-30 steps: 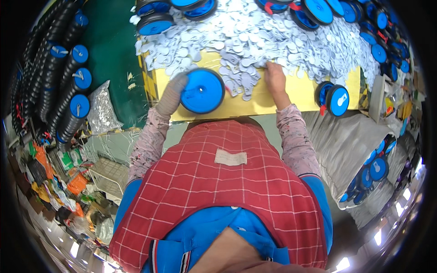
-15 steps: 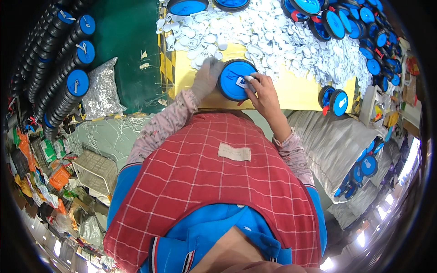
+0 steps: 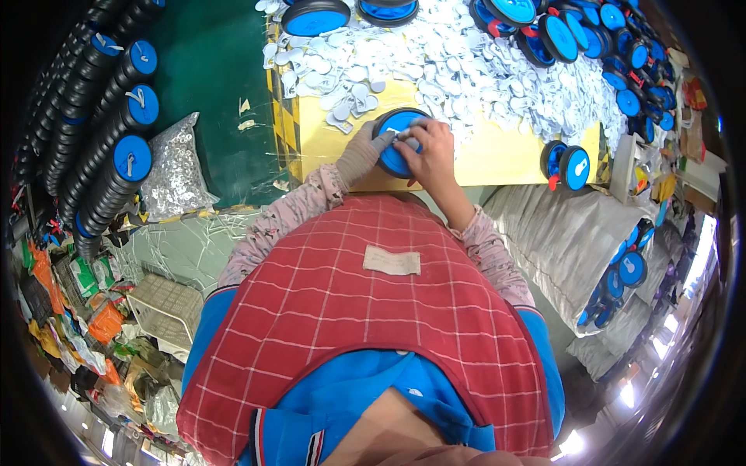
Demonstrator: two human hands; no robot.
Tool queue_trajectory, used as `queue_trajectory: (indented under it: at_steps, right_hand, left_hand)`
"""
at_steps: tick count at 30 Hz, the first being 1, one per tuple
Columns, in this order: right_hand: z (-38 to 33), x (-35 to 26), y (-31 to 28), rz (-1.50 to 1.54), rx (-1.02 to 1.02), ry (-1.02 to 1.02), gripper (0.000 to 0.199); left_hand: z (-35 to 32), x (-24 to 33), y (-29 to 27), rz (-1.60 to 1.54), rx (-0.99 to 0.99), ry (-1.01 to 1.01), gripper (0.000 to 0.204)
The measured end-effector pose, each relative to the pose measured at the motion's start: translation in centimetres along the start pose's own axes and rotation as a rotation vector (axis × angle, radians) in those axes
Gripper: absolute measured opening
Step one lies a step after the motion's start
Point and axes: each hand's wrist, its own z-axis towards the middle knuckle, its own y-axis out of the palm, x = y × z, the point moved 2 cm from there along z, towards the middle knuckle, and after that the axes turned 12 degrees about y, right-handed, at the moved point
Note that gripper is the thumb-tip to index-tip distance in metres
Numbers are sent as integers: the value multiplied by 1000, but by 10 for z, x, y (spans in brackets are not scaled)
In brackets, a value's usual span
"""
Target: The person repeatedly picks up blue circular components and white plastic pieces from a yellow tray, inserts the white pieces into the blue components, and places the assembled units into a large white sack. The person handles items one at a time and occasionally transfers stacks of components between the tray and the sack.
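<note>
A black-rimmed wheel with a blue face lies at the near edge of the yellow tabletop, between my hands. My left hand, in a grey glove, grips its left rim, with a fingertip reaching onto the blue face. Fingers of my right hand are pinched together over the middle of the wheel, on a small white piece that they mostly cover. Many flat white plastic pieces with rounded ends are heaped just beyond the wheel.
A pair of wheels stands at the table's right. More blue wheels pile up far right; two others sit at the back. To the left are long wheel stacks, a clear bag of metal rings and a plastic crate.
My left hand has come from beyond the wheel's upper left onto its rim. My right fingers have moved left and drawn together over the wheel's middle, covering most of the white piece.
</note>
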Motion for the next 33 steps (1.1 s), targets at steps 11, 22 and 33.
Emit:
queue_trajectory:
  at_steps: [11, 22, 33]
  right_hand:
    - [70, 45, -3, 305, -549, 160, 48]
    - [136, 113, 17, -326, -234, -81, 21]
    - [51, 46, -60, 440, -686, 184, 35]
  left_hand:
    - [0, 6, 5, -7, 39, -20, 57]
    - [-22, -44, 24, 1464, -374, 347, 43]
    - [7, 55, 13, 805, 256, 640, 40]
